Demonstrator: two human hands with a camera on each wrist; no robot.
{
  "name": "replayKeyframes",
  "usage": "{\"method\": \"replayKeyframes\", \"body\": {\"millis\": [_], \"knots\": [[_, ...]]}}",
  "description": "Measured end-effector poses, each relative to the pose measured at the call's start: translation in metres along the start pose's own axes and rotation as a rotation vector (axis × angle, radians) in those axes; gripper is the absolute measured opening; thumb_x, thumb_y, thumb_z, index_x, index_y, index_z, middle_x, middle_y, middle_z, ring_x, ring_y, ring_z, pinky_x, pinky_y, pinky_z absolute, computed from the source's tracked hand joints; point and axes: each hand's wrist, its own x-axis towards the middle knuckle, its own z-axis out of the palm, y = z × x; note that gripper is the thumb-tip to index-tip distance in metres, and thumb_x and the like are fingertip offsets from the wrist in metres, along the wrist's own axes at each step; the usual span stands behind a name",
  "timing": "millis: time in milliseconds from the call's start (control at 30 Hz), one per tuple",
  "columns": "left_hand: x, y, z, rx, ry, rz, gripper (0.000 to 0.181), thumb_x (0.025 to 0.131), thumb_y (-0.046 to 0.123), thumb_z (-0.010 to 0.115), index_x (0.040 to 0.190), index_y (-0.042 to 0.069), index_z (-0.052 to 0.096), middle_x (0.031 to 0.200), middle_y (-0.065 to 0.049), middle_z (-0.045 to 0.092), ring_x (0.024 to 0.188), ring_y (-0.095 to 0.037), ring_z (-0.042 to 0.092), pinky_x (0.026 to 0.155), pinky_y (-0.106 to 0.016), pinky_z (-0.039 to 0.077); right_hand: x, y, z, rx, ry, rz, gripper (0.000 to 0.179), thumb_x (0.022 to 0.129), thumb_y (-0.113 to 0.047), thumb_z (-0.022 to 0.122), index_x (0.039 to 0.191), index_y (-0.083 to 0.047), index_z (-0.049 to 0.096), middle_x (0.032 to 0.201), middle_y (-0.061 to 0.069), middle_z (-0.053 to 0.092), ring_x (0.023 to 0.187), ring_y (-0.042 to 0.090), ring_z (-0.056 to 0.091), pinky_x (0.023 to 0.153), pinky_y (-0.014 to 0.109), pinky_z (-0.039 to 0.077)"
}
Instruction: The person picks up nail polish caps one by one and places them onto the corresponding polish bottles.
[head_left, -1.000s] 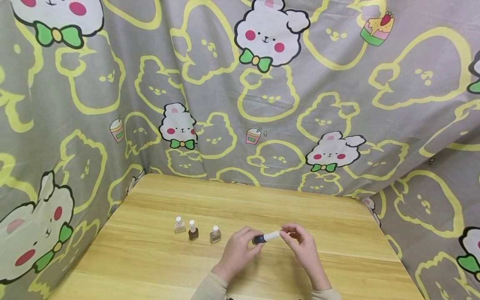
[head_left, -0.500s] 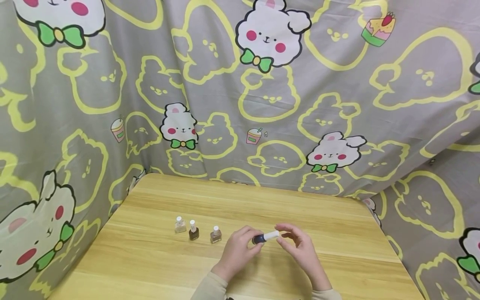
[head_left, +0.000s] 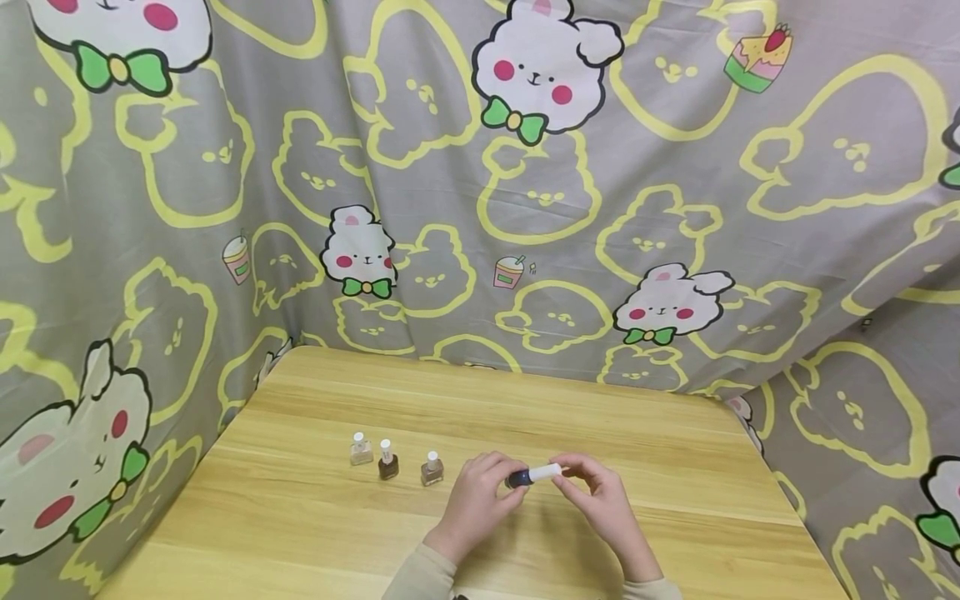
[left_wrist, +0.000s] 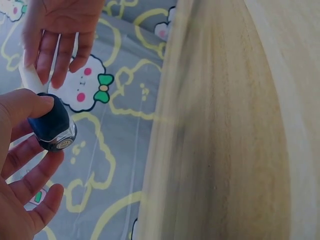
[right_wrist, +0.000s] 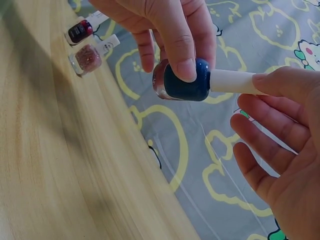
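Observation:
A dark blue nail polish bottle (right_wrist: pixel 187 82) with a long white cap (right_wrist: pixel 232 81) lies tilted sideways between the two hands, above the wooden table. My left hand (head_left: pixel 483 496) grips the glass body, thumb on its side, as the left wrist view also shows around the bottle (left_wrist: pixel 52 120). At the other end my right hand (head_left: pixel 603 504) pinches the white cap's tip between thumb and fingers; in the right wrist view its other fingers (right_wrist: pixel 255 175) are spread below. The cap sits against the bottle's neck.
Three more nail polish bottles stand left of the hands on the table (head_left: pixel 300 517): a pale one (head_left: pixel 361 451), a dark one (head_left: pixel 387 465) and a greyish-brown one (head_left: pixel 432 472). A patterned grey curtain (head_left: pixel 450 183) hangs around the table's back and sides.
My right hand's fingers loosened from the cap half a second ago and have closed on its end again. The left hand keeps its grip on the bottle, almost unmoved.

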Motion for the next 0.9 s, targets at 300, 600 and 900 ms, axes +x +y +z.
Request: {"method": "replayKeyframes", "body": {"millis": [300, 600, 900], "knots": [[-0.001, 0.001, 0.003, 0.029, -0.004, 0.015, 0.026, 0.075, 0.025, 0.081, 0.099, 0.02, 0.072, 0.091, 0.012, 0.069, 0.082, -0.002, 0.061, 0.08, -0.026, 0.049, 0.001, -0.006, 0.003, -0.093, 0.039, 0.093, 0.012, 0.084, 0.001, 0.071, 0.089, -0.007, 0.065, 0.087, 0.006, 0.068, 0.083, 0.004, 0.061, 0.081, 0.024, 0.053], [-0.001, 0.005, 0.004, 0.026, -0.005, 0.048, 0.025, 0.075, 0.023, 0.081, 0.098, 0.02, 0.072, 0.09, 0.012, 0.068, 0.08, -0.002, 0.06, 0.077, -0.021, 0.045, 0.005, -0.039, 0.005, -0.101, 0.097, 0.074, 0.025, 0.082, 0.006, 0.069, 0.07, -0.01, 0.054, 0.069, 0.001, 0.056, 0.071, 0.001, 0.052, 0.068, 0.02, 0.048], [-0.001, 0.003, 0.004, 0.019, -0.007, 0.037, 0.025, 0.076, 0.023, 0.081, 0.099, 0.019, 0.072, 0.091, 0.011, 0.069, 0.081, -0.003, 0.061, 0.078, -0.023, 0.048, 0.001, -0.005, 0.005, -0.084, 0.125, 0.119, 0.02, 0.077, 0.005, 0.075, 0.081, -0.007, 0.059, 0.071, -0.001, 0.056, 0.069, 0.001, 0.051, 0.064, 0.02, 0.048]]}}
